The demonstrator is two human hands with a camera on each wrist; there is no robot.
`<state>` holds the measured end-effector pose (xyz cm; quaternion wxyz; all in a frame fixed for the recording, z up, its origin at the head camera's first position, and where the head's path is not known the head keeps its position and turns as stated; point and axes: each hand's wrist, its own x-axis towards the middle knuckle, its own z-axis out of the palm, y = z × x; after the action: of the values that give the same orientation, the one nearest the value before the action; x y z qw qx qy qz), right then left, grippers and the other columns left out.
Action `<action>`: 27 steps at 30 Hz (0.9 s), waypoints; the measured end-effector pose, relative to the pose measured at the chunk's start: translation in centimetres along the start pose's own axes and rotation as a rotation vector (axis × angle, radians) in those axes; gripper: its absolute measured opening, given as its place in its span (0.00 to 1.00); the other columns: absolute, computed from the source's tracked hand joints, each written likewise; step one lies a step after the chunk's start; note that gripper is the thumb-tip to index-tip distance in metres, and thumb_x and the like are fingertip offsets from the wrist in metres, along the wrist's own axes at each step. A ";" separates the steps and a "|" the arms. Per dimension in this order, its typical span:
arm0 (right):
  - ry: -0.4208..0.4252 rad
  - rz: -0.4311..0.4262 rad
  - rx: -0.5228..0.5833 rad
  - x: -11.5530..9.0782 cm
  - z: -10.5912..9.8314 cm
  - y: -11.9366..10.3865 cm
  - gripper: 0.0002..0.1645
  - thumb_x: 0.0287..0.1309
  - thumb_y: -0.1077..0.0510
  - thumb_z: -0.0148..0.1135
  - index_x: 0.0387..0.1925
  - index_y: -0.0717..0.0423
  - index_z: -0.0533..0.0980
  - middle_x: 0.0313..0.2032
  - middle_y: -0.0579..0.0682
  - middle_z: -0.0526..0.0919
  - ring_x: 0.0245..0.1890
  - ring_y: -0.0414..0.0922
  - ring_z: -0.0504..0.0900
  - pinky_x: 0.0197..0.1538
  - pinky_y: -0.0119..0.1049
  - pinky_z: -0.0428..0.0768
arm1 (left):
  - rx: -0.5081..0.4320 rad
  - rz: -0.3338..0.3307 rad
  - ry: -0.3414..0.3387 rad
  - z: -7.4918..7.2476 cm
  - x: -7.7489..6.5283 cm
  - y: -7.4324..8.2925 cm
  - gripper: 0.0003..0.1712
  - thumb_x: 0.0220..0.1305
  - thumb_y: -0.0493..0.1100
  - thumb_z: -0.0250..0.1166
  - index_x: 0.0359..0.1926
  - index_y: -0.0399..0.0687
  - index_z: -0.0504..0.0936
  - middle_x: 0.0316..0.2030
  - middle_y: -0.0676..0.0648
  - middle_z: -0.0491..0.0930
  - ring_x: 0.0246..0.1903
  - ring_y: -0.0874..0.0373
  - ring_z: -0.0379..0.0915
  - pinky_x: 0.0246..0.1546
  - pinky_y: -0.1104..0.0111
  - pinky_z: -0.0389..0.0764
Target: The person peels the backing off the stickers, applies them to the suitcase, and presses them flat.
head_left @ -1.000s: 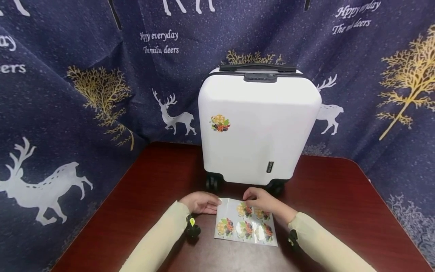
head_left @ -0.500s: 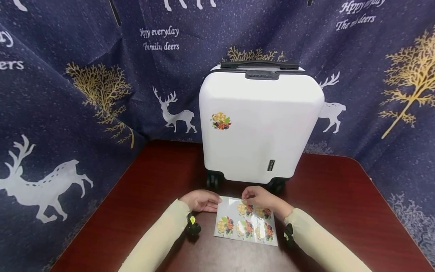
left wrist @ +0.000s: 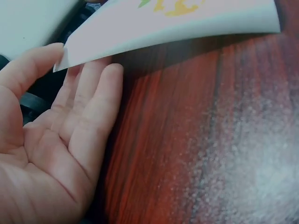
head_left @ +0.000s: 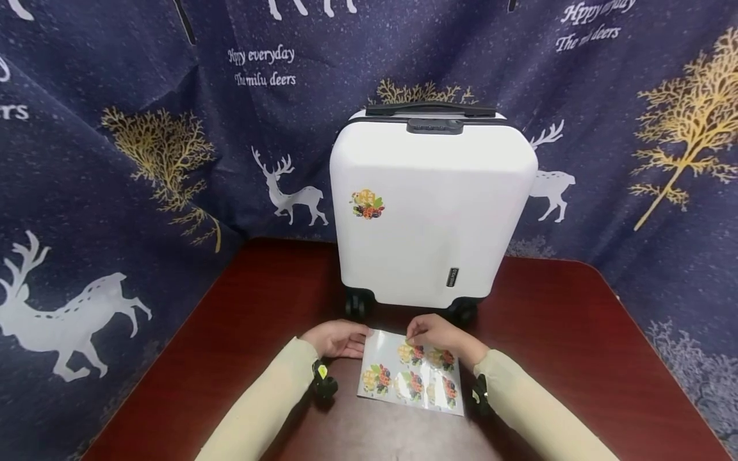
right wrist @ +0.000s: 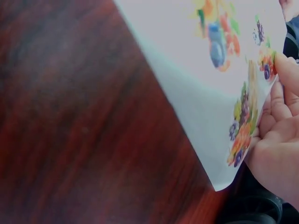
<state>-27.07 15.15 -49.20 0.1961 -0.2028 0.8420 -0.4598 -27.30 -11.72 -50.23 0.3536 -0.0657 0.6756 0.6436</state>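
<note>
In my head view, a sticker sheet (head_left: 423,369) lies in the near middle of the desk (head_left: 248,320), in front of a white suitcase (head_left: 429,224). I count five fruit stickers on it; its far-left spot is bare. The left hand (head_left: 336,339) is at its far-left corner, the right hand (head_left: 441,334) at its far edge. One sticker (head_left: 367,204) sits on the suitcase's upper left, and a dark blue curtain (head_left: 230,141) with deer hangs behind.

Through the left wrist view, I see that hand pinching the corner, thumb above and loosely extended fingers underneath; the sheet's edge bows up off the desk.

On my right wrist view, the right hand grips the sheet's edge, thumb beside a printed fruit picture, fingers curled below; the nearest corner bends upward.
</note>
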 end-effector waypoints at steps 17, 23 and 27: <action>-0.071 0.082 0.066 0.2 -0.7 0.1 0.06 0.65 0.60 0.66 0.39 0.61 0.80 0.36 0.48 0.87 0.36 0.39 0.80 0.47 0.33 0.78 | 0.051 0.039 -0.170 1.8 1.6 0.9 0.16 0.74 0.41 0.59 0.54 0.33 0.82 0.36 0.50 0.89 0.37 0.62 0.86 0.44 0.70 0.88; -0.064 0.085 0.083 0.1 -0.9 0.3 0.07 0.65 0.61 0.66 0.39 0.62 0.80 0.36 0.49 0.87 0.36 0.40 0.80 0.46 0.33 0.78 | 0.165 0.050 -0.260 2.3 2.1 1.5 0.21 0.73 0.42 0.59 0.57 0.30 0.81 0.38 0.49 0.88 0.39 0.60 0.85 0.45 0.67 0.88; -0.057 0.082 0.084 0.1 -1.0 0.5 0.07 0.65 0.60 0.66 0.39 0.62 0.80 0.36 0.48 0.87 0.36 0.39 0.80 0.46 0.33 0.79 | 0.225 0.048 -0.264 2.6 2.3 1.5 0.20 0.72 0.41 0.60 0.56 0.28 0.81 0.38 0.46 0.88 0.38 0.59 0.85 0.44 0.66 0.87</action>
<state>-27.74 15.99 -49.12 0.2470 -0.1729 0.8236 -0.4803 -28.80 -8.25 -50.05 0.4289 0.0754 0.6926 0.5751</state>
